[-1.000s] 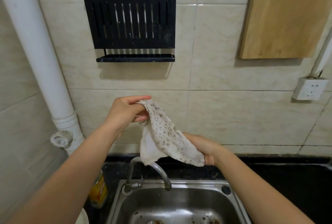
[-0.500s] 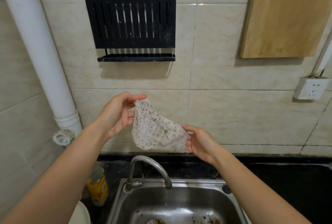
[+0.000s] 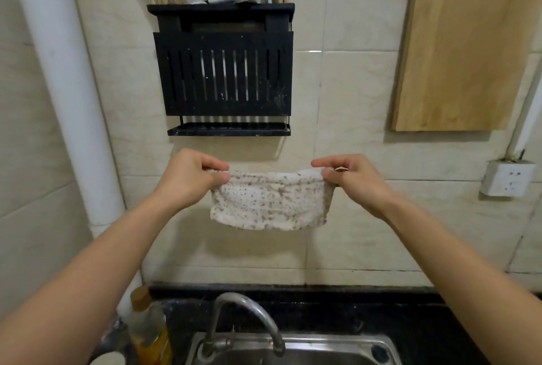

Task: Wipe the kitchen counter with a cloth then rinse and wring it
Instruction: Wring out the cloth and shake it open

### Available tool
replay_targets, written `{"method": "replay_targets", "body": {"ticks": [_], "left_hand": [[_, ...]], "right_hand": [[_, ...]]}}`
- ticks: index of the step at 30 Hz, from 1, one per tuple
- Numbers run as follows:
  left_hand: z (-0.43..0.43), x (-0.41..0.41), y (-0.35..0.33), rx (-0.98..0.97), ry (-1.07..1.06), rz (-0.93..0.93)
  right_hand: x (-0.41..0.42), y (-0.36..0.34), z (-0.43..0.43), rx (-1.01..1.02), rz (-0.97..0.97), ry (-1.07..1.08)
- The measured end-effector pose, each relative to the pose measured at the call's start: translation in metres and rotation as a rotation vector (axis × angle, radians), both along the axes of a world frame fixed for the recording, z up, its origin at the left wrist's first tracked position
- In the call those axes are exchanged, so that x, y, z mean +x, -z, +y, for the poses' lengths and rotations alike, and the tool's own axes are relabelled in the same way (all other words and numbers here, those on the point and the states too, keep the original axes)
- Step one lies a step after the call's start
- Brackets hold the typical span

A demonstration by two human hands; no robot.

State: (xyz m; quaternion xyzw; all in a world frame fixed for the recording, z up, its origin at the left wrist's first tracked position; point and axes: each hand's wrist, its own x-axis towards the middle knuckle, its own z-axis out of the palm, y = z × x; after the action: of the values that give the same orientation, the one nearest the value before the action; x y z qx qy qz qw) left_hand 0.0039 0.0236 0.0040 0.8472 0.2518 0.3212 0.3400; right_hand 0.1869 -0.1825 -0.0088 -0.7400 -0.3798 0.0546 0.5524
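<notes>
A white cloth (image 3: 268,203) speckled with dark spots hangs folded and stretched flat in front of the tiled wall, well above the sink. My left hand (image 3: 190,177) pinches its upper left corner. My right hand (image 3: 349,180) pinches its upper right corner. Both arms reach up from the bottom corners of the view. Below, a curved metal faucet (image 3: 243,320) stands over the steel sink (image 3: 308,347), set in the black counter (image 3: 410,320).
A black slatted wall rack (image 3: 224,71) hangs just above the cloth, with chopsticks and a folded rag on top. A wooden board (image 3: 469,42) hangs at the upper right, above a wall socket (image 3: 507,178). A white pipe (image 3: 58,71) runs down the left. An oil bottle (image 3: 149,332) stands left of the faucet.
Both hands have risen and moved apart, so the cloth went from a crumpled bunch to a flat, taut strip held by its top corners. The view has tilted upward.
</notes>
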Motion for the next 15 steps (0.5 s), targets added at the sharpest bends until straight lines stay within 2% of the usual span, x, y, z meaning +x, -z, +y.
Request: {"method": "replay_targets", "body": {"ticks": [4, 5, 8, 9, 10, 11, 12, 15], "left_hand": [[0.007, -0.005, -0.026, 0.215, 0.045, 0.024], [0.01, -0.006, -0.031, 0.268, 0.059, 0.059], [0.016, -0.002, -0.04, 0.472, -0.009, 0.191], [0.017, 0.0, -0.042, 0.53, -0.044, 0.223], [0.017, 0.001, -0.044, 0.556, -0.074, 0.233], [0.02, 0.002, -0.045, 0.545, -0.092, 0.224], [0.024, 0.003, -0.045, 0.46, -0.088, 0.182], [0.029, 0.002, -0.045, -0.113, 0.088, 0.041]], "right_hand": [[0.002, -0.032, -0.004, -0.119, -0.005, -0.187], [0.002, -0.038, -0.004, -0.196, -0.09, -0.184], [0.001, -0.048, 0.002, -0.457, -0.593, 0.061], [0.001, -0.05, 0.004, -0.445, -0.67, 0.112], [0.003, -0.05, 0.006, -0.392, -0.668, 0.112], [0.006, -0.05, 0.009, -0.305, -0.578, 0.072], [0.007, -0.051, 0.011, -0.195, -0.406, 0.007], [0.009, -0.05, 0.021, 0.102, 0.182, -0.125]]}}
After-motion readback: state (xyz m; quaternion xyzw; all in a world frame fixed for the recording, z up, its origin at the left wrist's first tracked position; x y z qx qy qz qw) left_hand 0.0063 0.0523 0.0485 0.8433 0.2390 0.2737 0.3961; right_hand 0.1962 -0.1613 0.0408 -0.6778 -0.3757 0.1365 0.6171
